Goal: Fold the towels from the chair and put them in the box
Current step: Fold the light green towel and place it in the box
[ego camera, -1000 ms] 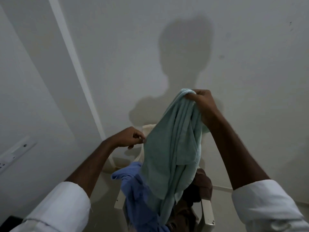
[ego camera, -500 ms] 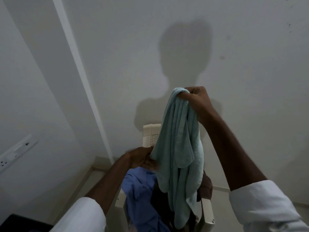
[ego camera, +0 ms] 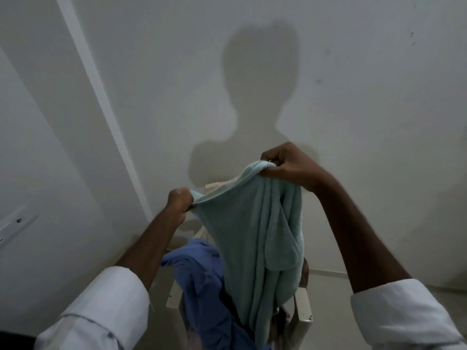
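Note:
A pale green towel (ego camera: 252,243) hangs in front of me above the white chair (ego camera: 303,309). My right hand (ego camera: 288,165) grips its upper right corner, held high. My left hand (ego camera: 180,199) grips the upper left edge, lower and to the left, so the top hem stretches between both hands. The rest of the green towel droops in folds. A blue towel (ego camera: 202,286) lies bunched on the chair's left side. A dark brown cloth (ego camera: 304,274) peeks out behind the green towel. No box is in view.
A white wall stands close behind the chair, carrying my shadow. A white strip (ego camera: 101,97) runs diagonally down the wall at left. A switch plate (ego camera: 15,223) is on the left wall. Pale floor shows right of the chair.
My left hand rose from beside the blue towel and took hold of the green towel's top edge, pulling it left. The towel now spreads between both hands instead of hanging from the right hand alone.

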Available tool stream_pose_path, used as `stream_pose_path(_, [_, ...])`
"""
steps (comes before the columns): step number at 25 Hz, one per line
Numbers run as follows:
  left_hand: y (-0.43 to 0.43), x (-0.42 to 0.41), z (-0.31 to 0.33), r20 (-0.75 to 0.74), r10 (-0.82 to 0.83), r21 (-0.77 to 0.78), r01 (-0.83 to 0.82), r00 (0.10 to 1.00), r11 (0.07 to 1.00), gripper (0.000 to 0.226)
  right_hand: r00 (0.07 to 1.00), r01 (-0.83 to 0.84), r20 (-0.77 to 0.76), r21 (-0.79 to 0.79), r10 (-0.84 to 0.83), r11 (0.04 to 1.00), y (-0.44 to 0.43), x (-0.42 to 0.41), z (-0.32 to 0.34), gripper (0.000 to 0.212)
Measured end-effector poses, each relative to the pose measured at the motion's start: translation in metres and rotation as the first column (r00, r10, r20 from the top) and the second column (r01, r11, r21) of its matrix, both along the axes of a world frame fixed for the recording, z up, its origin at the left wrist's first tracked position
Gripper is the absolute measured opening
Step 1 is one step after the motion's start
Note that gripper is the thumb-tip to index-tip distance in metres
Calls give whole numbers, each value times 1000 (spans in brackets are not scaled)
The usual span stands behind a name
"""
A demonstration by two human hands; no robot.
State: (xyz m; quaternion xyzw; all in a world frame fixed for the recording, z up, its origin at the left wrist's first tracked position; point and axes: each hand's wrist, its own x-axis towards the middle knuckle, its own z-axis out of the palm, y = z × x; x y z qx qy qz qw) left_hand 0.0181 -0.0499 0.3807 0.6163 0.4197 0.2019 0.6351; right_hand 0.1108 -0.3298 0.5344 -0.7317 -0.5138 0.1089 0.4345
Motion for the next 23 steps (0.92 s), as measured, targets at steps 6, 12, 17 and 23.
stream_pose_path(6, [12,7,37,216,88,-102,-67,972,993,58,989,-139,41,-111,144,984,1,-11,-3,32])
stream_pose_path(12, [3,-2,58,265,-115,48,106,957,993,57,983,-181,-53,-291,173,939,8,-9,-5,29])
stream_pose_path(17, [-45,-8,73,161,-599,345,524,785,779,54,999,-51,8,-128,52,991,30,-9,-12,23])
stream_pose_path(23, [-87,-2,75,164,-746,413,642,646,647,24,990,139,-3,107,-140,984,51,-1,-22,20])
